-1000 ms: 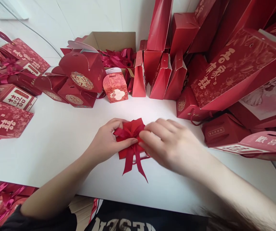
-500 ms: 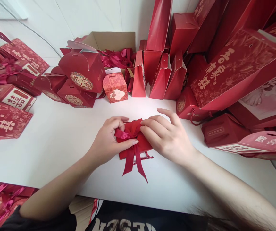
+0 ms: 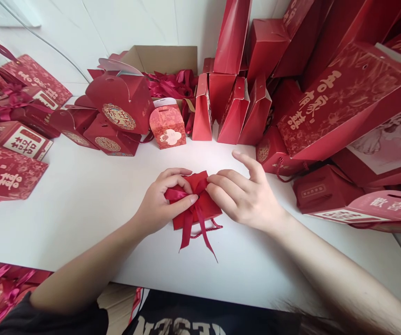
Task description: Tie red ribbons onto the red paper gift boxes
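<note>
Your right hand (image 3: 245, 201) has slid off the bow (image 3: 193, 210) to its 3 o'clock, pinching a loop — left hand (image 3: 158, 205) still pinches the 9 o'clock loop w/ thumb; knot looks tighter.

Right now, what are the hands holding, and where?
The left hand and right hand pinch the red ribbon bow by its loops, atop the small red box.

The left hand (image 3: 158, 204) and right hand (image 3: 245, 200) cover the top of the small red box (image 3: 207, 209); the knot of its ribbon bow (image 3: 186, 194) is lost in the left hand's pinch, and whether the right fingertips grip the ribbon cannot be told. Big red bags (image 3: 343, 97) far right run off the top and right edges; shirt lettering (image 3: 179, 326) is cut by the near edge
</note>
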Demonstrator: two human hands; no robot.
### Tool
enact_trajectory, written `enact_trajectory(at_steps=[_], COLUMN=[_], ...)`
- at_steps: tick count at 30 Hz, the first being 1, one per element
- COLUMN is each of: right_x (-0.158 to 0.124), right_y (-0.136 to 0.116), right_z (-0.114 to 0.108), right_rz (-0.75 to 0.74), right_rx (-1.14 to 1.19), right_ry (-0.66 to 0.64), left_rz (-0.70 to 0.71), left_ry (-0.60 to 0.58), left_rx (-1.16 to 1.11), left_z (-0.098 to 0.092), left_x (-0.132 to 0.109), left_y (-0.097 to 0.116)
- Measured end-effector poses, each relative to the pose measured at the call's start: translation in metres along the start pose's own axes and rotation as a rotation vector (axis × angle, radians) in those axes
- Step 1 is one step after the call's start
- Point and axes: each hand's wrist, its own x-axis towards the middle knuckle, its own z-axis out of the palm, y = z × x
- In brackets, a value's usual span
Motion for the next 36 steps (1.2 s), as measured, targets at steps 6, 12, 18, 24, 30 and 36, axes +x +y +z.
enact_trajectory(at_steps=[6,12,18,24,30,36], right_x=[-0.001,-0.001,0.002,0.003,0.002,-0.005], right_y=[0.001,0.003,0.007,0.011,0.019,0.024], right_z=[0.005,0.009,-0.001,-0.003,0.0,0.008], right_rz=[0.104,0.16,0.36,0.655,0.609,0.496], right_rx=[0.084,0.13,0.517,1.108,1.378,1.339], right_ry=[0.006,-0.032,-0.22,-0.39,-0.447,-0.384], left_rz=[-0.023,-0.018,-0.001,0.065,0.048,0.031], left_ry=[-0.026,-0.045,-0.059,-0.121,-0.169,-0.175], left_rx=[-0.035,-0.024,0.017,0.053,0.01,-0.005], left_z=[-0.001,-0.002,-0.004,-0.007,-0.007,-0.008], left_x=[0.003,0.004,0.003,0.003,0.004,0.004], left_y=[0.0,-0.001,0.0,0.002,0.0,0.0])
